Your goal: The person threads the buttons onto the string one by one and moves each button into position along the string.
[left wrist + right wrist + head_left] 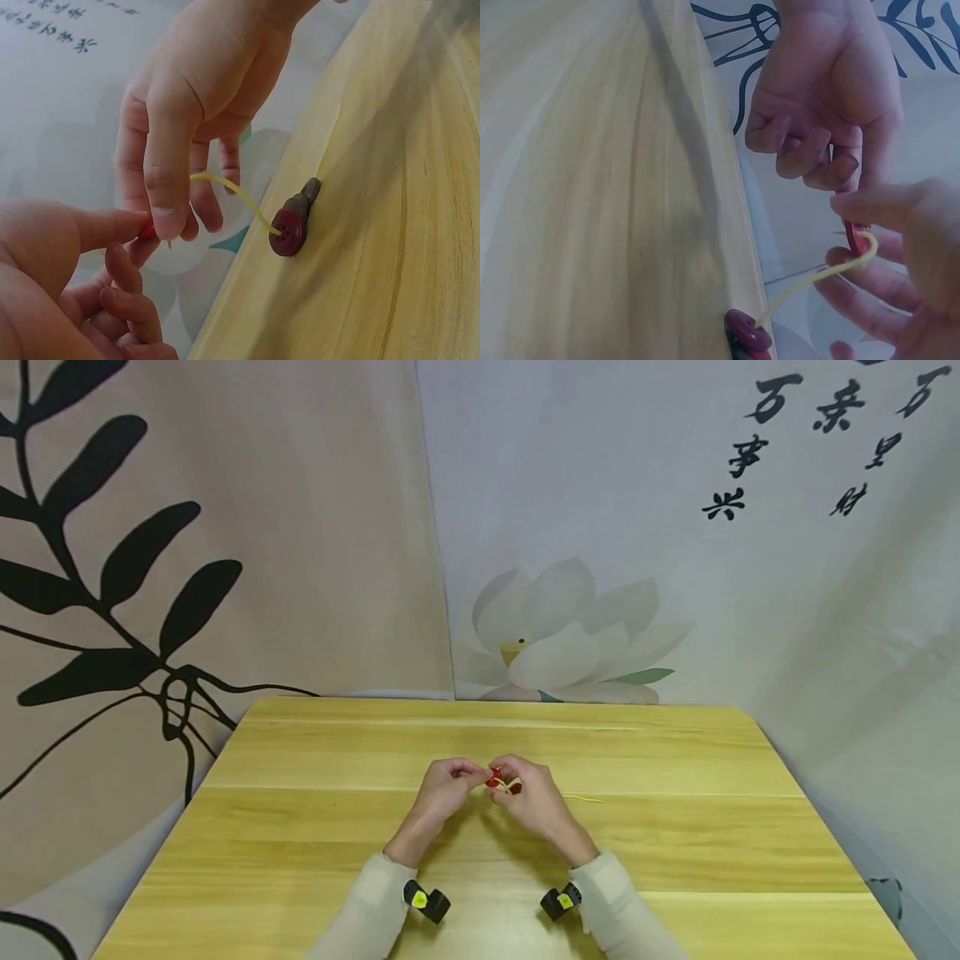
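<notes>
Just above the table's middle in the head view, my left hand (445, 792) and right hand (538, 800) meet at a small bright red button (492, 776). The left thumb and fingertips pinch this button (148, 231). My right thumb and fingers grip it from the other side, covering part of it (855, 234). A yellow cord (817, 276) passes through the button, its short tip poking out beyond. From there the cord curves down to a dark red button (289, 234), with brownish pieces (306, 195) strung right behind it.
The cord's loose tail (585, 798) trails to the right of my right hand. Below everything lies a light wooden table (675, 852). Printed cloth backdrops (337, 527) with leaves, a lotus and writing hang behind it. A dark camera (427, 902) is strapped at each wrist.
</notes>
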